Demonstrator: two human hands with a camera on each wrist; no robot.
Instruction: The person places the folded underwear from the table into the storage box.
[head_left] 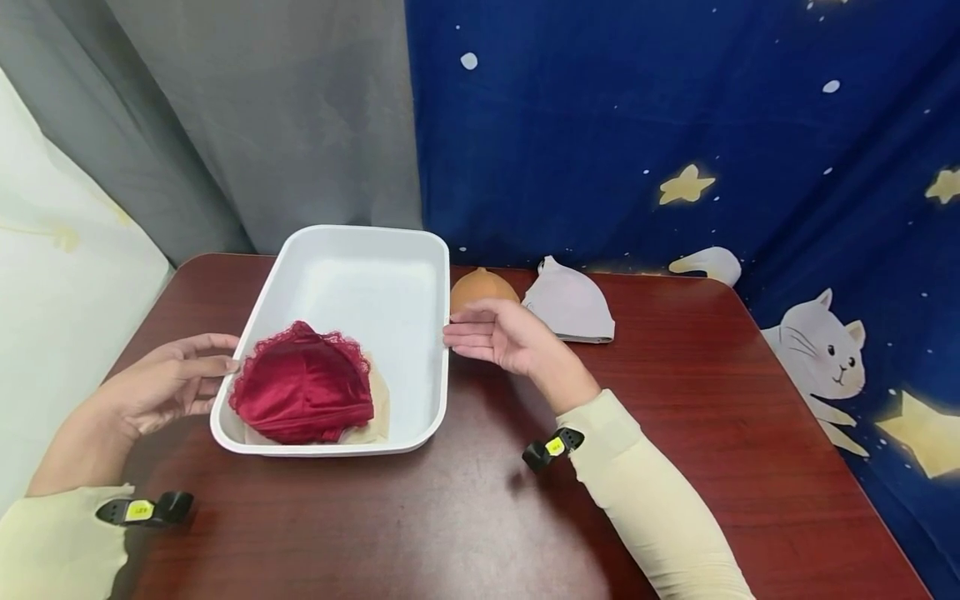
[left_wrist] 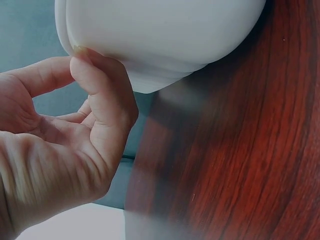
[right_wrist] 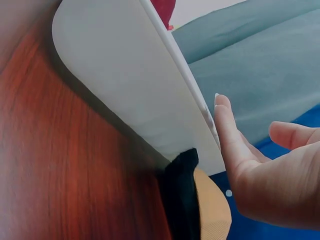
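Note:
A white plastic tray [head_left: 409, 333] stands on the table with a dark red, lace-trimmed bra [head_left: 303, 387] inside, near its front left. Part of a beige garment [head_left: 380, 400] shows from under the red one. My left hand [head_left: 176, 379] grips the tray's left rim between thumb and fingers; in the left wrist view the fingertips [left_wrist: 82, 54] meet at the edge. On the opposite side, my right hand [head_left: 498, 335] has its fingers straight, with their tips right at the tray's right rim. The palm faces the tray and holds nothing.
Right of the tray, near the table's back edge, lie an orange-tan bra [head_left: 483, 287], partly behind the right hand, and a pale grey bra [head_left: 572, 300]. Grey curtain [head_left: 300, 108] and a blue star-patterned curtain [head_left: 562, 150] hang behind the brown table [head_left: 675, 375].

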